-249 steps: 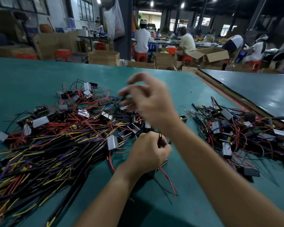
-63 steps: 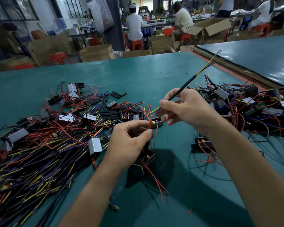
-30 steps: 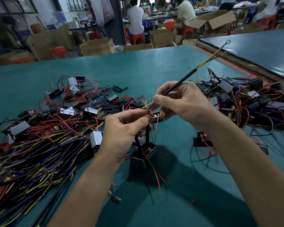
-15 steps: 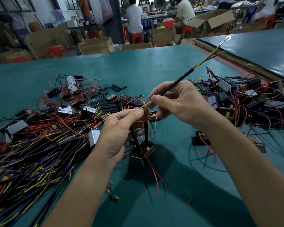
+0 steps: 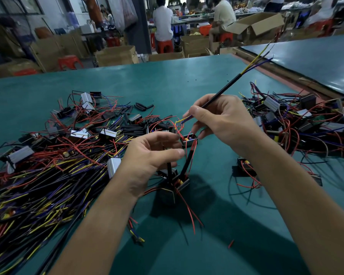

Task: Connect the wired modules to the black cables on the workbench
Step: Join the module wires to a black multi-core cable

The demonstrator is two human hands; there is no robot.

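The left hand (image 5: 147, 157) has dropped a little from the stripped tips it met a moment ago, its fingers (image 5: 167, 136) curled round a black sleeved lead (image 5: 169, 168) whose modules (image 5: 175, 181) hang low over the table (image 5: 187, 80). The right hand (image 5: 222, 120) pinches the black cable (image 5: 224, 89) pen-like, likely to aim its yellow and blue ends at a small module (image 5: 189, 140) between the hands. An open cardboard box (image 5: 254, 26) stands behind, contents unseen
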